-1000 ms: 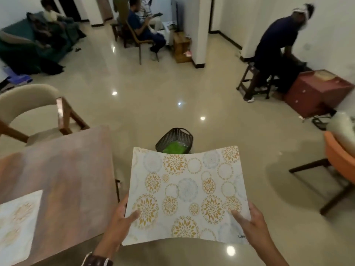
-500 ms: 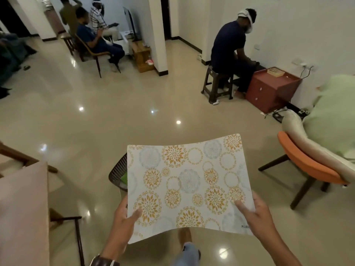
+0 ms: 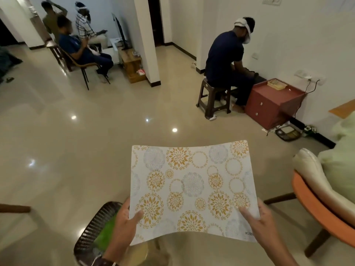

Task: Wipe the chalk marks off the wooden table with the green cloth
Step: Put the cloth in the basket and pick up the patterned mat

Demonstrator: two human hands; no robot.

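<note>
Lying in a dark woven basket [image 3: 90, 229] on the floor at the lower left, the green cloth [image 3: 105, 232] is partly hidden behind the left forearm. Just above it, a patterned placemat [image 3: 192, 189] with gold and grey flower circles is held out flat in the air. Its near left corner is pinched by the left hand [image 3: 124, 223], thumb on top, and its near right corner is pinched in the same grip by the right hand [image 3: 261, 221]. An orange chair [image 3: 322, 206] with a cream cushion is seen at the right. Farther off, a person is seated on a dark stool [image 3: 213, 96] beside a red cabinet [image 3: 269, 104], and more people are seated at the far left.
</note>
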